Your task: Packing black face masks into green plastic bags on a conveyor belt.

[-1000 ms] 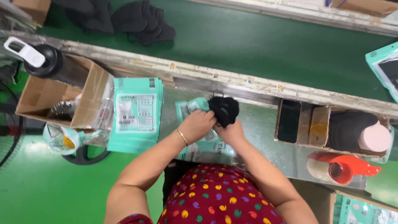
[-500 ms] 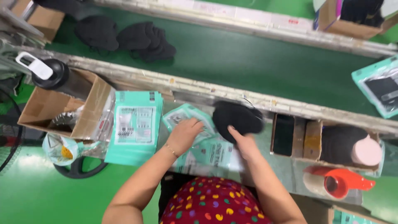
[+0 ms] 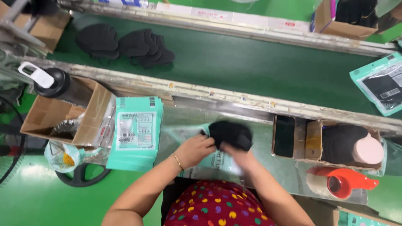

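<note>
My left hand [image 3: 193, 151] and my right hand [image 3: 235, 154] both grip a bundle of black face masks [image 3: 231, 134] over the shiny metal worktop [image 3: 259, 167]. Under the hands lies a teal and clear plastic pouch [image 3: 213, 161], mostly hidden by them. The left hand also touches the pouch's edge. A gold bracelet circles my left wrist. A stack of the same teal pouches [image 3: 136, 132] lies flat to the left of my hands.
A green conveyor belt [image 3: 251, 62] runs behind, carrying loose black masks [image 3: 125, 44] and a filled pouch [image 3: 383, 86]. A cardboard box [image 3: 63, 113] with a black bottle [image 3: 52, 81] stands left. Right: a small box holding a phone [image 3: 284, 136], a box of masks [image 3: 343, 144], a red tape dispenser [image 3: 339, 184].
The black mask bundle, spread wider and farther right half a second ago, is now gathered tighter between both hands above the pouch. The camera view has shifted slightly.
</note>
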